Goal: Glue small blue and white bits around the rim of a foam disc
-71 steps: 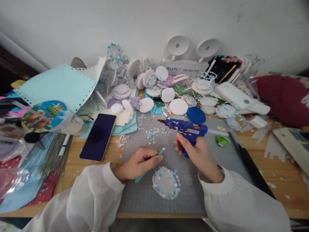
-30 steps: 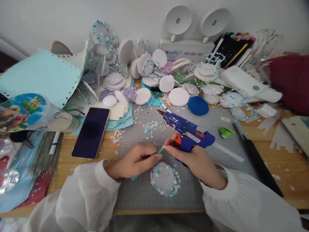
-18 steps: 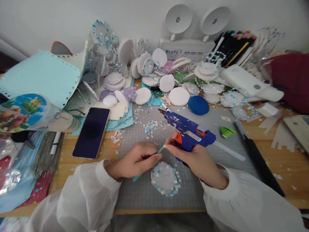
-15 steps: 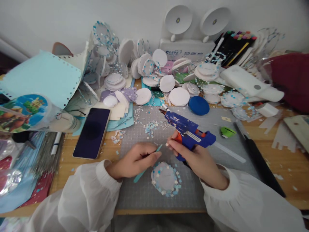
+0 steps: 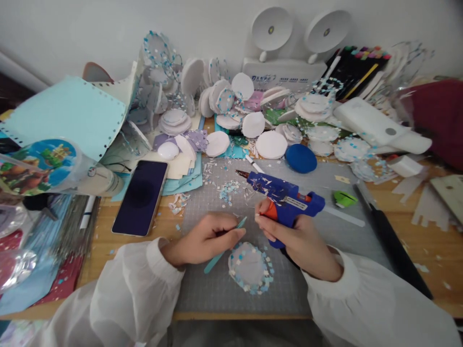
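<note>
My left hand (image 5: 213, 238) is closed on a thin teal stick (image 5: 214, 262), its pointed end showing past my fingers. My right hand (image 5: 294, 236) is wrapped round a blue glue gun (image 5: 285, 190) with an orange trigger, its nozzle aimed left over the grey cutting mat (image 5: 202, 294). Thumb and fingertips of that hand are pinched in front of the trigger; whether they hold anything small is hard to tell. Between and below my hands, a round disc (image 5: 250, 268) edged with small blue and white pieces lies on the mat.
A phone (image 5: 140, 197) and a printed cup (image 5: 61, 166) are at left. Piled discs (image 5: 271, 144), a blue lid-like disc (image 5: 301, 158) and a white twin-lamp unit (image 5: 284, 70) stand behind. At right lie a green clip-like piece (image 5: 343, 198) and a black-handled tool (image 5: 394, 246).
The whole view has shifted slightly, with most things a little further right. The glue gun's nozzle has tilted a little lower, and its body is more level. Both hands keep their holds.
</note>
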Demonstrator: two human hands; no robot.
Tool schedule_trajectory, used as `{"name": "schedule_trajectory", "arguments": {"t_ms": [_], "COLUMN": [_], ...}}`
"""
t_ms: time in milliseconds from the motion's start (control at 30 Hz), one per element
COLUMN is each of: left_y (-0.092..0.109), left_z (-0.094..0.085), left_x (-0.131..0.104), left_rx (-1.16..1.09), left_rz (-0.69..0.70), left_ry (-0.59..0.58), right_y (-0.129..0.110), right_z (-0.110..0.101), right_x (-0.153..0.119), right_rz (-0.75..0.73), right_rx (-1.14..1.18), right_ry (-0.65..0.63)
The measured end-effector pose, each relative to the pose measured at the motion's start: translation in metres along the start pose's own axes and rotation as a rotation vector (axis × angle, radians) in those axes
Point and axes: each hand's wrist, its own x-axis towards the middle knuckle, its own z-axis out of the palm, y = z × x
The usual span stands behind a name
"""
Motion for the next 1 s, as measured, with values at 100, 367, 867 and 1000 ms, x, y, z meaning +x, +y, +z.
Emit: {"name": "schedule_trajectory", "arguments": {"t_ms": [100, 367, 867, 1000], "left_y": [-0.001, -0.001, 0.001, 0.001], "left_z": [0.0, -0.001, -0.004, -0.004], "left_x": [0.0, -0.001, 0.0, -0.001], "left_rx": [0.013, -0.007, -0.04, -0.098], "left_rz": [0.015, 0.055, 0.081, 0.04], "left_ry": [-0.017, -0.089, -0.147, -0.092], "right_y": [-0.004, -0.007, -0.015, -0.011], "right_z": [0.002, -0.003, 0.0, -0.002], "right_x": [0.0, 0.001, 0.0, 0.0], "right_rz": [0.005, -0.013, -0.036, -0.041], "right_rx": [-0.057, -0.142, -0.186, -0.145], "right_ry": [0.016, -0.049, -0.086, -0.063]}}
